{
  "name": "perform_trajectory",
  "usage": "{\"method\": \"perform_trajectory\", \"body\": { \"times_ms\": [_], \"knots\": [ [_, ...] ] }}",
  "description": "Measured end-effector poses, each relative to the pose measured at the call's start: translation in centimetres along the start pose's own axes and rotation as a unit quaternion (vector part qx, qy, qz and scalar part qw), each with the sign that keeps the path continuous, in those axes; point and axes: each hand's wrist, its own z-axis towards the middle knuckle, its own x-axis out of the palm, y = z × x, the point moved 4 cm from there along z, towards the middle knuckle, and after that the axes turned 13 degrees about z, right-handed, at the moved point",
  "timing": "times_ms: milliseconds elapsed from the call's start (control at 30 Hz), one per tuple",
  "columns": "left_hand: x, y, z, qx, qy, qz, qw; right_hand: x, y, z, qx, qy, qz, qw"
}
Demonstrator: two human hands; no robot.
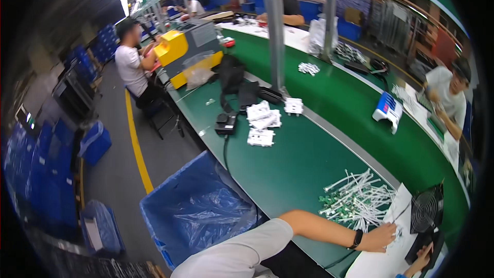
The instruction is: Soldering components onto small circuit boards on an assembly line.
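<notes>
Left hand [380, 237] flat, fingers spread, pressing small white pieces onto white sheet [383, 262] at near table edge; right hand [422, 260] at lower corner beside small black fan [426, 211], grip impossible to tell. Pile of thin white-and-green rods [355, 198] just beyond left hand on green tabletop [288, 170]: likely light, stiff, brittle, best pinched mid-shaft. White plastic parts [263, 122] farther up, well apart.

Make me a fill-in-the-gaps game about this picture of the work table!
1. The left hand rests beside a pile of white ____ with green ends.
2. The bin by the table is lined with a ____ plastic bag.
3. The right hand is next to a small black ____ with a round grille.
4. On the left wrist sits a black ____.

Missing words: tubes; blue; fan; watch
</notes>
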Motion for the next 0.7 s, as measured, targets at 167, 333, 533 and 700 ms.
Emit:
{"method": "perform_trajectory", "body": {
  "times_ms": [167, 333, 533, 700],
  "knots": [
    [1.2, -0.5, 1.6, -0.039, -0.007, 0.016, 0.999, 2.6, 6.9, -5.2, -0.049, 0.046, -0.015, 0.998],
    [0.1, -1.3, 2.0, -0.067, -0.010, -0.043, 0.997, 2.9, 7.1, -8.8, 0.029, -0.023, 0.033, 0.999],
    [-10.2, 0.3, 1.3, -0.037, -0.028, -0.081, 0.996, 1.4, 9.9, -14.2, -0.120, 0.046, -0.268, 0.955],
    [-24.8, 11.7, -1.4, -0.109, -0.287, 0.029, 0.951, 0.2, 7.8, -16.1, -0.236, 0.082, -0.171, 0.953]
  ]
}}
